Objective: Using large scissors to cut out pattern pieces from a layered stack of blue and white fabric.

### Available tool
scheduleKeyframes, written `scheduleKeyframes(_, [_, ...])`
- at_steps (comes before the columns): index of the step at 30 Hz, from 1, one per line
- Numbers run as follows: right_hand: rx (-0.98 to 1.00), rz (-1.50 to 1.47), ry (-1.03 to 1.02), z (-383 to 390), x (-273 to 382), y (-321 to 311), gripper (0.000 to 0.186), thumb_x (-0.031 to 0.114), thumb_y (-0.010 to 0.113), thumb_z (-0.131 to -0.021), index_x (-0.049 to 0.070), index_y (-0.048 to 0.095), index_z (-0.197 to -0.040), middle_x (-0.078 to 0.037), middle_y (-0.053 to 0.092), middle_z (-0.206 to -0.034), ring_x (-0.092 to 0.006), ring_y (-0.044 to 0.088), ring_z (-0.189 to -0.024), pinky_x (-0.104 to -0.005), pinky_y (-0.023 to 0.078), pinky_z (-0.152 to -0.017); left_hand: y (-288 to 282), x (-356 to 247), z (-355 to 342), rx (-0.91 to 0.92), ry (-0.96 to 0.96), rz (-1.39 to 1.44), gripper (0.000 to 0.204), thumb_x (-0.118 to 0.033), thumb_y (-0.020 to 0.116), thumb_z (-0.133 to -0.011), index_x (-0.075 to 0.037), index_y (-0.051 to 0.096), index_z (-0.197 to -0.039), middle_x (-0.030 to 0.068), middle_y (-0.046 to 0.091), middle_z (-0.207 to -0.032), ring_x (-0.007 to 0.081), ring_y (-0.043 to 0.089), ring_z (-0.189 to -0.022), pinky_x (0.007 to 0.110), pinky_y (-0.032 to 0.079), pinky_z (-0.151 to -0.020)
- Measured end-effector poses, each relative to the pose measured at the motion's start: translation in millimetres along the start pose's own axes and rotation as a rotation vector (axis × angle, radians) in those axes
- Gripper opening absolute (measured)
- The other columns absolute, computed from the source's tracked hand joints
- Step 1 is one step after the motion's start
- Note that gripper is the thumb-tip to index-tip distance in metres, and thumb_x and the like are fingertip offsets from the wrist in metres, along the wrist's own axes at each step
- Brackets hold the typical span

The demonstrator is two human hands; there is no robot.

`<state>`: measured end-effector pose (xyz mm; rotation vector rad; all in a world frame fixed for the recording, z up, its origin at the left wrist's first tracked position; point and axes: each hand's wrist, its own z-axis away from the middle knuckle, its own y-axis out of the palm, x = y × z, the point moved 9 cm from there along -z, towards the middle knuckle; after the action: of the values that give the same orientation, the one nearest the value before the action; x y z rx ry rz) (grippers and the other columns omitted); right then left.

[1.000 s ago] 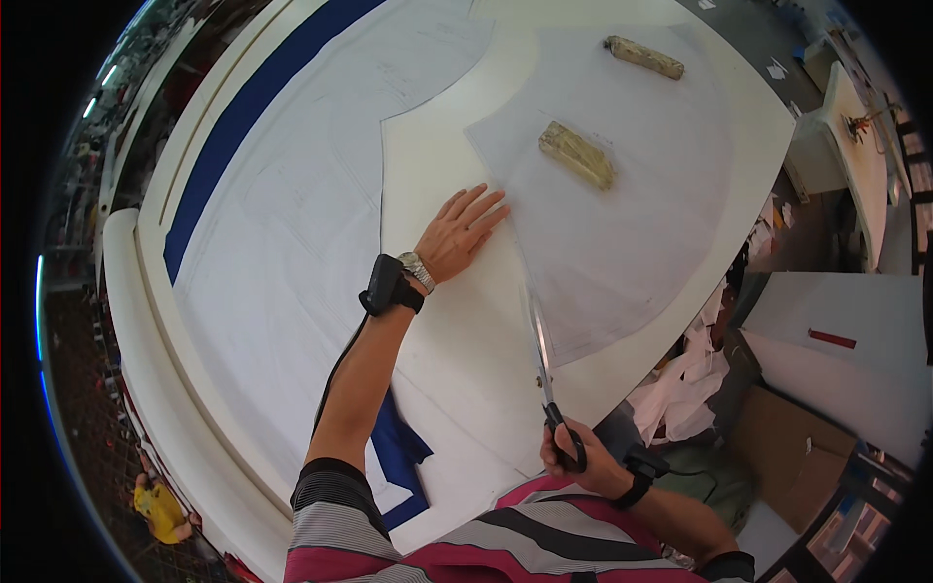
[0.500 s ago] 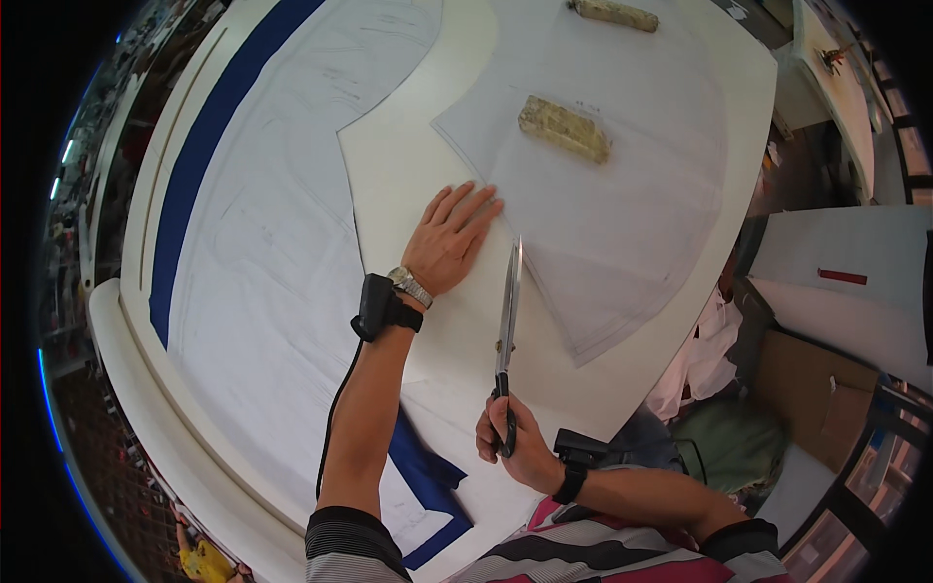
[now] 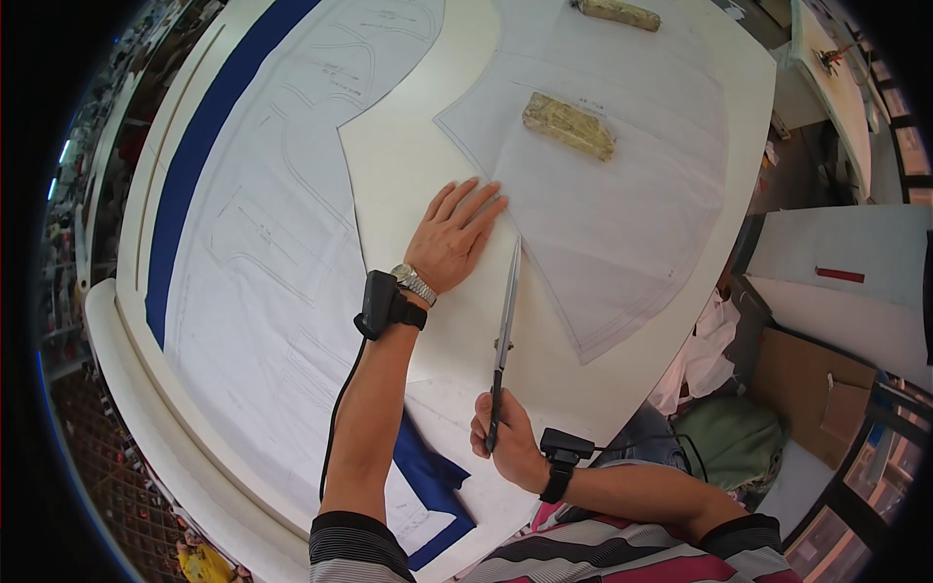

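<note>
A pair of long tailor's shears [image 3: 506, 316] is gripped in my right hand [image 3: 509, 442], with the fingers wrapped round the black handles. The blades point away from me and look closed or nearly so. Their tips reach the left edge of a pale paper pattern sheet [image 3: 622, 233]. My left hand [image 3: 451, 233] lies flat, palm down and fingers extended, on the white table [image 3: 413, 185], its fingertips at that same edge. Two rough, yellowish block weights sit on the sheet, a nearer block [image 3: 569, 126] and a farther block [image 3: 619, 14].
On the left, a large sheet with drawn pattern lines [image 3: 262, 223] lies over blue cloth [image 3: 209, 146]. A blue folded piece [image 3: 425, 466] lies near my left forearm. A white roll [image 3: 146, 398] runs along the left side. Right of the table are white bags [image 3: 709, 350] and a cardboard box [image 3: 807, 389].
My right hand has shifted slightly left and up, and the shears have turned more edge-on, their blades looking closer together. My left hand is almost unmoved.
</note>
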<state>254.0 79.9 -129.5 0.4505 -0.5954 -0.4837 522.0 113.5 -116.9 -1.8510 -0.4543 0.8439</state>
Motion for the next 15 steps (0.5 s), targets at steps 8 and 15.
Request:
scheduleKeyframes(8, [-0.090,0.050,-0.041,-5.1,-4.9,-3.1,0.040,0.046,0.058,-0.107,0.009,0.044,-0.098,0.001,0.040,-0.069,-0.0092,0.045,-0.053,-0.0265,0.037,-0.046,1.9,0.3,0.8,0.007,-0.001,-0.017,0.044,-0.017,0.054,-0.105,-0.017,0.057,-0.149,0.0050,0.050,-0.159,0.0311,0.043,-0.148,0.051,0.032,-0.125])
scheduleKeyframes(15, [-0.194,0.292,-0.108,-14.8,-14.6,-23.0,0.042,0.044,0.060,-0.107,0.009,0.040,-0.094,0.002,0.040,-0.067,-0.0077,0.043,-0.051,-0.0261,0.037,-0.045,0.8,0.1,-1.2,0.003,0.000,-0.011,0.044,-0.016,0.054,-0.105,-0.017,0.057,-0.149,0.0056,0.050,-0.159,0.0312,0.043,-0.148,0.051,0.032,-0.125])
